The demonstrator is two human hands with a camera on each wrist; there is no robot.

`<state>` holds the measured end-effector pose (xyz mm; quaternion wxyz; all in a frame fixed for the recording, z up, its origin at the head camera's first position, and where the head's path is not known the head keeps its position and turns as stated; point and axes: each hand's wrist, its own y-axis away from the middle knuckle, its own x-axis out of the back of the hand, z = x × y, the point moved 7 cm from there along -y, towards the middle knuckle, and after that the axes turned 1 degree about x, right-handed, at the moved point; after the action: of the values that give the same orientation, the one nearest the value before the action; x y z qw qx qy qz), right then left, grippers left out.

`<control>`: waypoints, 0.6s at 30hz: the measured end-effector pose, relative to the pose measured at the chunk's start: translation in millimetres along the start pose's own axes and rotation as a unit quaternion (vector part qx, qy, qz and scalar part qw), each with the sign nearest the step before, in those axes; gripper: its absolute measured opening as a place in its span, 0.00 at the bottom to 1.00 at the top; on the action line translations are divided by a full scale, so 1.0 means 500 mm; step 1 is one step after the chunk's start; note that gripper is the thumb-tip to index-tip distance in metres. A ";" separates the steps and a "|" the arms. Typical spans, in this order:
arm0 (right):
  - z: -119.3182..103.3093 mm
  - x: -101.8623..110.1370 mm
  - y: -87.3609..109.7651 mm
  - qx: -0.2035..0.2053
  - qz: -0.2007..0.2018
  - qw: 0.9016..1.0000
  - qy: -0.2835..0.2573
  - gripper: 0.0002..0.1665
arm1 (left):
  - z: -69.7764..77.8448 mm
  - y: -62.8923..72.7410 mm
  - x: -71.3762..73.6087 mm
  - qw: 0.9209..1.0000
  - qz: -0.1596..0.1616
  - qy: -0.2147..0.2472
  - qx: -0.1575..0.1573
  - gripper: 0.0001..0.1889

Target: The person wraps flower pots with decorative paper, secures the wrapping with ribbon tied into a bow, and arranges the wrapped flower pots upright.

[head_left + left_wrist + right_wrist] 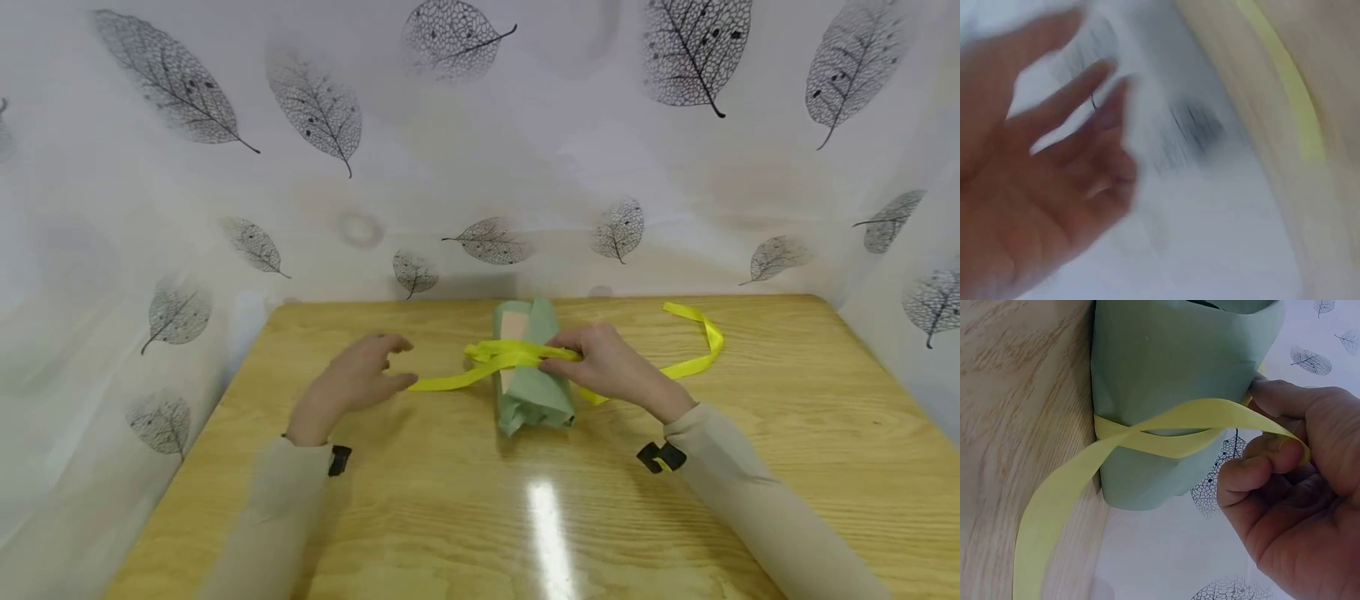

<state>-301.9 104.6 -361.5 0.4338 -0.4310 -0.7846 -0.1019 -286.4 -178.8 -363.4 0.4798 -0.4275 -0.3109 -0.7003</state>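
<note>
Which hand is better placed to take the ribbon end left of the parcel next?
Probably the left hand: it looks empty and is near that end of the yellow ribbon. The right hand holds ribbon at the green parcel.

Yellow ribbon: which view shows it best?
The head view, because there the yellow ribbon crosses the green package and trails off both sides. Right wrist shows a close-up section reaching the right hand; left wrist, just a blurred strip.

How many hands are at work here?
2: the left hand, left of the green package by the yellow ribbon, and the right hand, gripping the ribbon at the package. No others show.
</note>
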 end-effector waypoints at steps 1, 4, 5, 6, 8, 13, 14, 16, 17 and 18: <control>0.000 -0.002 0.000 0.001 -0.001 1.000 0.000 0.09 | 0.035 -0.004 0.001 0.999 0.037 0.015 -0.032 0.22; -0.002 -0.004 0.002 0.008 -0.002 1.000 0.001 0.09 | 0.145 -0.014 -0.014 0.981 0.130 0.050 -0.137 0.14; -0.002 -0.005 0.003 0.010 -0.002 1.000 0.002 0.09 | 0.179 -0.016 -0.022 0.973 0.153 0.041 -0.169 0.13; -0.002 -0.004 0.004 0.013 -0.002 1.000 0.002 0.09 | 0.207 -0.018 -0.031 0.966 0.169 0.032 -0.192 0.11; -0.002 -0.005 0.006 0.015 -0.004 1.000 0.001 0.09 | 0.244 -0.024 -0.050 0.957 0.195 0.006 -0.216 0.11; 0.001 -0.005 0.016 0.009 -0.019 1.000 0.003 0.11 | 0.265 -0.037 -0.079 0.947 0.236 -0.028 -0.218 0.09; 0.002 -0.004 0.018 0.011 -0.021 1.000 0.004 0.12 | 0.264 -0.038 -0.082 0.948 0.235 -0.027 -0.214 0.08; 0.004 0.005 0.025 0.014 -0.017 1.000 0.009 0.13 | 0.264 -0.041 -0.087 0.949 0.231 -0.026 -0.211 0.06; 0.007 0.012 0.029 0.015 -0.012 1.000 0.010 0.14 | 0.265 -0.042 -0.088 0.950 0.228 -0.027 -0.212 0.05; 0.008 0.020 0.034 0.015 -0.005 1.000 0.012 0.14 | 0.267 -0.044 -0.089 0.950 0.226 -0.029 -0.214 0.05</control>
<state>-293.8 123.2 -360.0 0.4492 -0.4191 -0.7831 -0.0971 -259.0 -40.2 -345.0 0.5132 -0.5996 -0.0625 -0.6109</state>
